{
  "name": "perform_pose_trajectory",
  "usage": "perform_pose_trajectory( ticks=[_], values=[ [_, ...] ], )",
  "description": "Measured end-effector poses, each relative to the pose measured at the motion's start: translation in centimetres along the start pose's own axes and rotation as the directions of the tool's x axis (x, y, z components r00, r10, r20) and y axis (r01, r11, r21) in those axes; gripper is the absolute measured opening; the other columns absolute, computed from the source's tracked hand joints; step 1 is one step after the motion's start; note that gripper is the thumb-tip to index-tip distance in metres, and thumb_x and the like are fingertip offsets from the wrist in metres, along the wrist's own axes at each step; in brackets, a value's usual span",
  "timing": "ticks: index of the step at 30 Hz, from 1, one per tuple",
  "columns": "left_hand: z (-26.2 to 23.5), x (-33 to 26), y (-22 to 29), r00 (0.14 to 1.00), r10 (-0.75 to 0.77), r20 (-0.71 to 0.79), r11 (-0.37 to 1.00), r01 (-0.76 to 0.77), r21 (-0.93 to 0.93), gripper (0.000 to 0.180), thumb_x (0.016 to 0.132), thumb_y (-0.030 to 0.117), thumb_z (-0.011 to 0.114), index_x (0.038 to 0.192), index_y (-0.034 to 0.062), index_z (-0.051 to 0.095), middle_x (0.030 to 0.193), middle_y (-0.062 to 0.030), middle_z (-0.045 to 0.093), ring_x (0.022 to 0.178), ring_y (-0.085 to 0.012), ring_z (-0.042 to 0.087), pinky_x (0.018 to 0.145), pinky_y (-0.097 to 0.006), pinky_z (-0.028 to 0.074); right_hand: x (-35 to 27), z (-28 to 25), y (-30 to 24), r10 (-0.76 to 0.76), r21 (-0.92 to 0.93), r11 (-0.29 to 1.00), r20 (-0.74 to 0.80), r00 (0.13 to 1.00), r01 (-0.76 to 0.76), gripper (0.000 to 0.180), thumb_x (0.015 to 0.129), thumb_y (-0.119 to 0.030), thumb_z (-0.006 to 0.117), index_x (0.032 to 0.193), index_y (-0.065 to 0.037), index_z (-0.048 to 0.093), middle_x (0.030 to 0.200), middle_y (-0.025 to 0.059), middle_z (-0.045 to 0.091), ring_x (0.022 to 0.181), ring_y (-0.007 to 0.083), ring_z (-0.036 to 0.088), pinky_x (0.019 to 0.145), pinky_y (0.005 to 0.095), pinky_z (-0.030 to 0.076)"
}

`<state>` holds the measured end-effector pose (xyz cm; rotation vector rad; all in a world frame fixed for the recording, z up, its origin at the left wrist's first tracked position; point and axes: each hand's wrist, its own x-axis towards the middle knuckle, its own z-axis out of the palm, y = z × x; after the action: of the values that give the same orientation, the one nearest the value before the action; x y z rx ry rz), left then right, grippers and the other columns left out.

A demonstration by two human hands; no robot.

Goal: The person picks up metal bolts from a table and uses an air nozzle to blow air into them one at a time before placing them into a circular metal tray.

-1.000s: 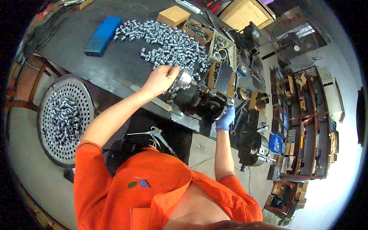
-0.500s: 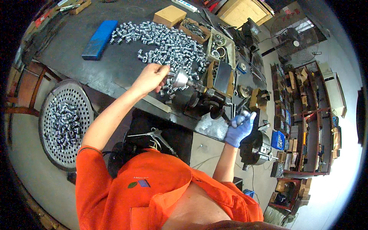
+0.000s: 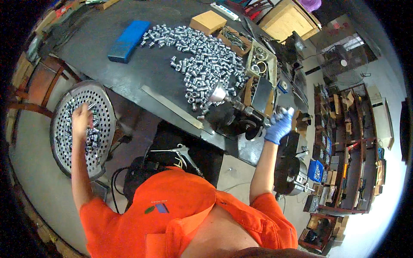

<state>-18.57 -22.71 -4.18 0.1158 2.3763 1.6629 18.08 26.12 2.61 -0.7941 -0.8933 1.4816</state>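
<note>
My left hand (image 3: 81, 118), bare, is over the round perforated metal tray (image 3: 64, 148), among a pile of small shiny metal sleeves (image 3: 92, 137). Its fingers are smeared by motion; a bright bit of metal shows beside them, but whether it is held is unclear. On the bench's edge sits a small dark machine (image 3: 247, 124) with a silver cone-shaped chuck (image 3: 217, 93) pointing left toward loose sleeves (image 3: 215, 60). My right hand (image 3: 280, 125), in a blue glove with greyish fingertips, is closed at the machine's right end, on its handle, which the fingers mostly hide.
A blue block (image 3: 129, 41) lies on the dark bench (image 3: 94, 56). Behind the machine stand a cardboard box (image 3: 208, 22) and a parts tray (image 3: 262, 60). A flat metal strip (image 3: 172, 106) lies along the front edge. An air gun (image 3: 183, 152) is below; shelves (image 3: 344, 155) stand right.
My left hand has left the chuck and swung left and down to the perforated tray. The right hand stays at the machine's end. The whole view has shifted slightly.
</note>
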Motion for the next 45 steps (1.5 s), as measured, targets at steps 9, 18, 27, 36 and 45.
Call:
perform_pose_trajectory(
  ticks=[9, 18, 27, 36, 45],
  values=[
    [-1.9, -2.1, 2.9, 0.834, 0.552, -0.002, 0.538, -0.355, 0.765, 0.025, 0.080, 0.018, 0.058, 0.097, -0.0012, 0.060, 0.083, -0.0178, 0.063, 0.078, -0.0319, 0.061, 0.070, -0.036, 0.047, -8.9, -3.4, -2.6, -0.093, 0.024, 0.996, 0.146, 0.985, 0.090, 0.042, 0.091, -0.041, 0.044, 0.079, -0.002, 0.057, 0.046, -0.0040, 0.030, 0.037, 0.0053, 0.023, 0.033, 0.0206, 0.019],
    [24.3, 6.9, 10.9, 0.640, 0.543, 0.544, 0.491, -0.767, 0.412, 0.028, 0.076, 0.011, 0.055, 0.103, 0.0132, 0.062, 0.087, -0.0144, 0.063, 0.086, -0.0317, 0.060, 0.074, -0.043, 0.047, -5.6, -5.9, 4.8, 0.144, 0.047, 0.988, 0.008, 0.990, -0.144, 0.023, 0.089, -0.033, 0.051, 0.081, -0.012, 0.054, 0.056, -0.0082, 0.043, 0.043, 0.0021, 0.036, 0.035, 0.0163, 0.025],
    [25.5, 7.2, 9.1, 0.585, 0.528, 0.616, 0.263, -0.802, 0.536, 0.023, 0.073, 0.005, 0.058, 0.096, 0.0025, 0.058, 0.090, -0.0154, 0.062, 0.083, -0.0294, 0.061, 0.071, -0.041, 0.048, -6.4, -6.3, 4.1, 0.239, 0.071, 0.968, 0.026, 0.971, -0.240, 0.022, 0.090, -0.031, 0.050, 0.077, -0.014, 0.053, 0.055, -0.0093, 0.038, 0.041, 0.0014, 0.033, 0.033, 0.0170, 0.024],
    [23.0, -3.7, 14.8, 0.441, 0.428, 0.789, 0.869, 0.038, -0.493, 0.019, 0.079, 0.008, 0.062, 0.092, -0.0046, 0.059, 0.073, -0.0083, 0.061, 0.057, -0.0116, 0.057, 0.054, -0.024, 0.047, -5.9, -5.4, 4.8, 0.217, 0.041, 0.976, -0.138, 0.966, -0.213, 0.030, 0.090, -0.037, 0.048, 0.071, -0.014, 0.054, 0.051, -0.0085, 0.042, 0.038, 0.0029, 0.035, 0.032, 0.0186, 0.022],
    [25.1, -4.1, 14.9, 0.363, 0.452, 0.815, 0.863, 0.054, -0.503, 0.021, 0.080, 0.006, 0.059, 0.097, -0.0065, 0.058, 0.079, -0.0100, 0.063, 0.062, -0.0161, 0.061, 0.061, -0.026, 0.049, -6.6, -5.9, 4.0, 0.269, 0.042, 0.963, -0.061, 0.961, -0.267, 0.037, 0.091, -0.039, 0.044, 0.069, -0.010, 0.052, 0.048, -0.0055, 0.036, 0.036, 0.0054, 0.029, 0.031, 0.0199, 0.022]
  ],
)
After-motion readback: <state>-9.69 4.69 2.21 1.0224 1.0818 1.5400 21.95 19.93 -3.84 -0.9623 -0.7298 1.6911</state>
